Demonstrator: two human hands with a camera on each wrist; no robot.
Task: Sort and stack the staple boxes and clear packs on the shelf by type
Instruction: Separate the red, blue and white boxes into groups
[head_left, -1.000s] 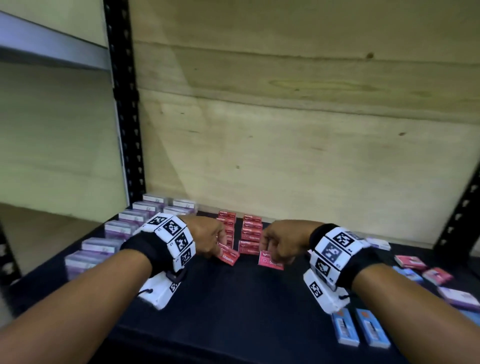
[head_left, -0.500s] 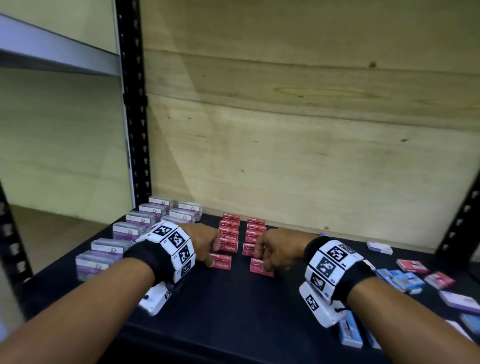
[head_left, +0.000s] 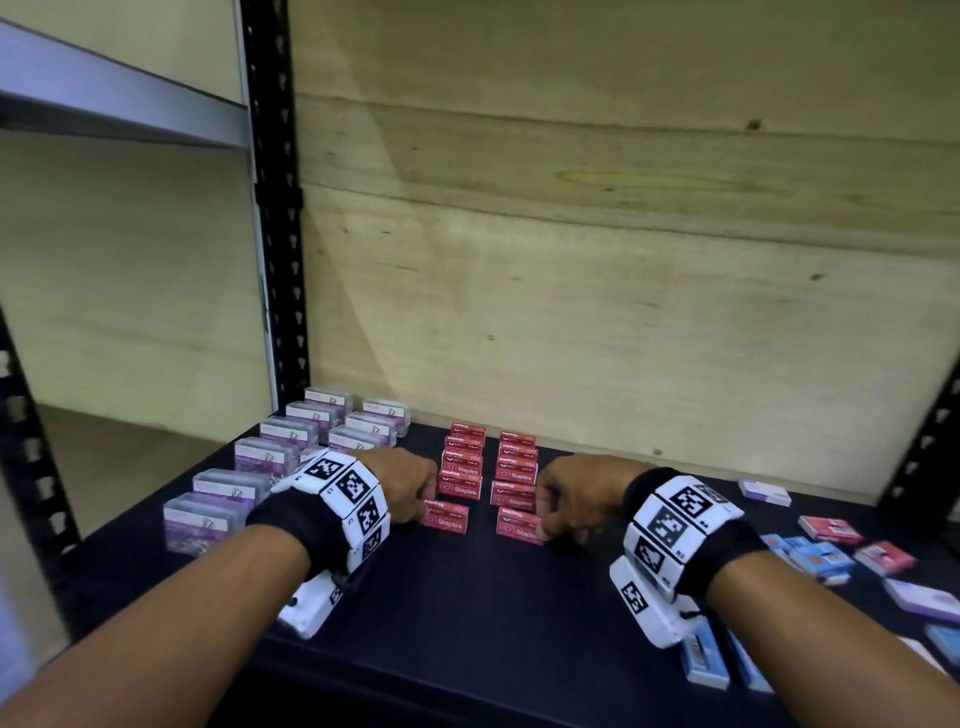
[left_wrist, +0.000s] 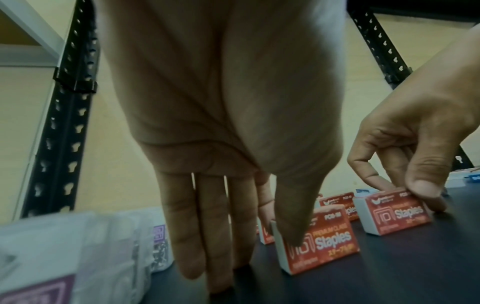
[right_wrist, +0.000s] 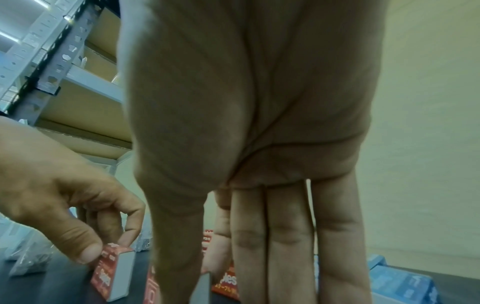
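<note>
Two rows of red staple boxes (head_left: 487, 467) stand at the middle of the black shelf (head_left: 467, 613). My left hand (head_left: 423, 501) pinches the front red box of the left row (head_left: 445, 517) between thumb and fingers; the same box (left_wrist: 319, 244) stands on its edge in the left wrist view. My right hand (head_left: 543, 519) pinches the front red box of the right row (head_left: 519, 526), which also shows as the box (left_wrist: 394, 214). Both boxes stand on the shelf. Clear packs with purple labels (head_left: 270, 457) sit in two rows at the left.
Loose blue boxes (head_left: 815, 558), pink boxes (head_left: 831, 530) and a purple-labelled pack (head_left: 924, 597) lie scattered at the right. Two blue boxes (head_left: 704, 660) lie near the front edge by my right wrist. A plywood wall (head_left: 623, 312) backs the shelf; black uprights (head_left: 272, 208) flank it.
Both hands have lowered their tilted red boxes onto the shelf, upright at the front ends of the two rows. The hands still hold them.
</note>
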